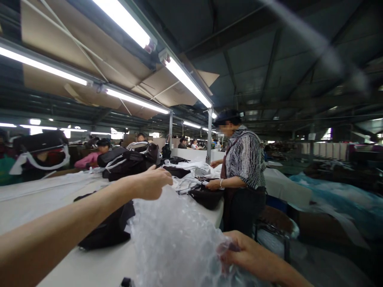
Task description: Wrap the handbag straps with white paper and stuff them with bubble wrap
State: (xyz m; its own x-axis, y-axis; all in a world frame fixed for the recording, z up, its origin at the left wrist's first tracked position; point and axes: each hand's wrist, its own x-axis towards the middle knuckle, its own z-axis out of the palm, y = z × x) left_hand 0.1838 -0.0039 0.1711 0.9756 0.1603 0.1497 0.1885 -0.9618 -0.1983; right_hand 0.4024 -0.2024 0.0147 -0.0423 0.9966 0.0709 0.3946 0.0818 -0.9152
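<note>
A sheet of clear bubble wrap hangs between my two hands over the white table. My left hand pinches its upper edge, arm stretched forward. Lower on the right, my right hand grips the sheet's side, the thumb partly seen through the plastic. Behind the sheet and under my left forearm lies a black bag, partly covered by both. A small dark object shows at the bottom edge, too cut off to name.
A co-worker in a patterned shirt stands at the table's right side, handling a black bag and white material. More black bags are piled at the far left. A stool stands right of the table, near blue plastic sheeting.
</note>
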